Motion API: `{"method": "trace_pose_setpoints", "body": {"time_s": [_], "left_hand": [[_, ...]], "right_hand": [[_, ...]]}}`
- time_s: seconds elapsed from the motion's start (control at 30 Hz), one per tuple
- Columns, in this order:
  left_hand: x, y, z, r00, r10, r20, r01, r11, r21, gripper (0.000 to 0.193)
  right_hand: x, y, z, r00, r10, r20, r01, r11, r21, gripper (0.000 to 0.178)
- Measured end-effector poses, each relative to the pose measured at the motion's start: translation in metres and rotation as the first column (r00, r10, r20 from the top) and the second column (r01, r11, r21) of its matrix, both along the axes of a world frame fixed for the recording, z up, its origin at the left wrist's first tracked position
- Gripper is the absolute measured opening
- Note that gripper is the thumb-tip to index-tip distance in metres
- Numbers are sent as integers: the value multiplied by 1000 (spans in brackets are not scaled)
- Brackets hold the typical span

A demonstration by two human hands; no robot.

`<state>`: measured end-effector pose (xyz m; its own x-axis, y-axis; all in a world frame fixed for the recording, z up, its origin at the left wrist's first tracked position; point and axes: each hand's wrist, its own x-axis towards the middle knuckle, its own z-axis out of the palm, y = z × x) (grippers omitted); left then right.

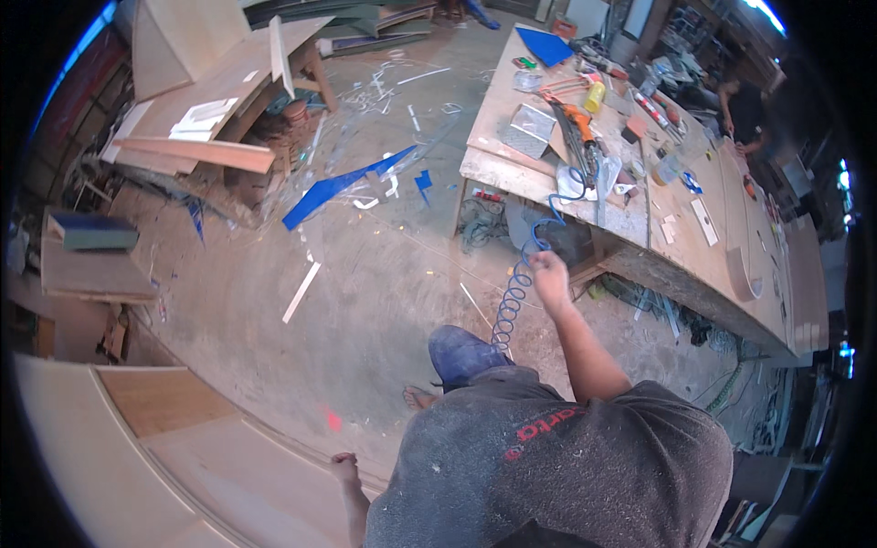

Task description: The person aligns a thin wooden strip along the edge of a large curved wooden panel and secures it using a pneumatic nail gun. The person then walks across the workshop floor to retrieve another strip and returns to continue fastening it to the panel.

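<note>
My right hand (550, 281) is held out in front of me near the workbench, its fingers curled in. Right beside it runs a blue coiled air hose (513, 294), which hangs from the bench top down to my leg. Whether the fingers hold the hose or something small, I cannot make out. My left hand (345, 467) hangs low at my side, loosely closed, with nothing visible in it. It is nearest to a pale wooden panel piece (219, 457). On the bench, an orange and black power tool (579, 123) lies near the upper end of the hose.
The cluttered workbench (630, 215) bears a yellow bottle (595, 97) and a blue sheet (544, 46). Another person (744, 114) stands beyond it. Left are a table with wood boards (196, 157) and a stacked box (93, 230). Blue scrap (343, 185) and a strip (301, 292) litter the floor.
</note>
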<state>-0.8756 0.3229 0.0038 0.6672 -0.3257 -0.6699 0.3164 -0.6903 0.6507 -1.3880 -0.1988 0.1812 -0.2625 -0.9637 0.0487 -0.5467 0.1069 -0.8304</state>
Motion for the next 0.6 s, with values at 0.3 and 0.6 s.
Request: {"method": "trace_pose_setpoints", "body": {"time_s": [0.3,0.6], "left_hand": [[-7,-216,17,986,-168,-7,166,982,-93,12],[-88,-355,72,906,-409,-108,419,903,95,23]], "right_hand": [[-128,-164,86,952,-298,64,305,941,-147,20],[-196,-391,92,838,-212,-502,314,941,127,41]]}}
